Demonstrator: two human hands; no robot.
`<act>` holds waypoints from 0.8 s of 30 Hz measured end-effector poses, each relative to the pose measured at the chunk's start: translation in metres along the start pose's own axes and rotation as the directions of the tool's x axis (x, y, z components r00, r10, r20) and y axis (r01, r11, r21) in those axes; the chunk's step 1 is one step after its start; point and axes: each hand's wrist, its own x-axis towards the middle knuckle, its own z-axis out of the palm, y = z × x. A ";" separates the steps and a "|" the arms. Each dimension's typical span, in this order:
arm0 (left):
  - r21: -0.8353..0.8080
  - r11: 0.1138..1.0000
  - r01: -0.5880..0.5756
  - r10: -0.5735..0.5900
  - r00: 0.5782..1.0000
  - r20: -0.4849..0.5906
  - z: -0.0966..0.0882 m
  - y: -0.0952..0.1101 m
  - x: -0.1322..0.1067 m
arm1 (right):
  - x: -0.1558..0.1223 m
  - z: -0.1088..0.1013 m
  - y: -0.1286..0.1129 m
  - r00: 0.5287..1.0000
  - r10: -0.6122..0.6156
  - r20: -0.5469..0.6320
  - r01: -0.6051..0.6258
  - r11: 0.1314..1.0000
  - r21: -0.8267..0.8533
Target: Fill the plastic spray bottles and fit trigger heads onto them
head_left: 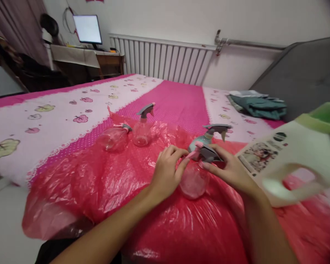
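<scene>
A clear spray bottle (194, 183) with a grey and pink trigger head stands on red plastic sheeting (121, 179) in front of me. My left hand (170, 165) pinches the pink nozzle at the left of that head. With the fingers of my right hand (228, 167) I grip the grey trigger part from the right. Right behind it stands a spray bottle with bluish contents (200, 141), its grey head turned right. Farther left, one clear spray bottle (142, 132) is upright and another (114, 138) lies tilted on the sheeting.
A large white jug (297, 150) with a green cap stands tilted close to my right forearm. Folded dark green cloth (264, 105) lies at the back right of the bed (178, 97). Beyond are a radiator (165, 58), a grey headboard (313, 73) and a desk with a monitor (87, 29).
</scene>
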 end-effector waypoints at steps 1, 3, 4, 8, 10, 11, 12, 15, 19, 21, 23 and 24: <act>-0.003 1.000 0.002 -0.002 1.000 0.003 -0.001 -0.001 0.002 | 0.002 -0.001 -0.004 0.999 0.022 0.042 -0.021 1.000 -0.010; -0.007 1.000 0.002 -0.002 1.000 0.017 -0.001 -0.002 0.006 | 0.004 -0.002 -0.010 0.995 0.074 0.068 -0.075 0.997 0.001; 0.006 1.000 0.002 -0.002 1.000 0.025 -0.001 -0.003 0.008 | 0.004 -0.003 -0.011 0.994 0.094 0.056 -0.094 0.996 -0.006; 0.030 0.999 -0.029 0.027 0.998 0.063 0.000 -0.006 0.012 | -0.011 -0.001 -0.008 0.988 0.150 -0.027 -0.151 0.987 -0.047; 0.018 0.999 -0.044 0.042 0.997 0.063 0.000 -0.008 0.013 | -0.024 0.002 -0.005 0.984 0.167 -0.064 -0.171 0.983 -0.068; -0.003 0.999 -0.049 0.049 0.997 0.061 -0.001 -0.010 0.014 | -0.031 0.003 -0.004 0.983 0.174 -0.066 -0.179 0.981 -0.073; -0.027 0.998 -0.055 0.056 0.997 0.061 -0.001 -0.011 0.015 | -0.037 0.005 -0.003 0.982 0.179 -0.061 -0.183 0.980 -0.075; -0.108 0.991 -0.081 0.087 0.995 0.057 -0.001 -0.014 0.018 | -0.057 0.008 0.000 0.983 0.184 -0.010 -0.184 0.980 -0.070; -0.141 0.985 -0.097 0.101 0.995 0.021 0.001 -0.013 0.019 | -0.077 0.013 0.005 0.986 0.166 0.009 -0.166 0.985 -0.052; -0.117 0.990 -0.083 0.084 0.996 0.009 0.001 -0.011 0.017 | -0.083 0.018 0.007 0.989 0.145 -0.019 -0.145 0.988 -0.048; -0.077 0.994 -0.075 0.075 0.997 -0.011 0.000 -0.008 0.015 | -0.086 0.025 0.008 0.991 0.119 -0.062 -0.122 0.991 -0.046; -0.052 0.996 -0.077 0.075 0.997 -0.022 -0.001 -0.007 0.015 | -0.087 0.029 0.008 0.991 0.108 -0.084 -0.112 0.993 -0.043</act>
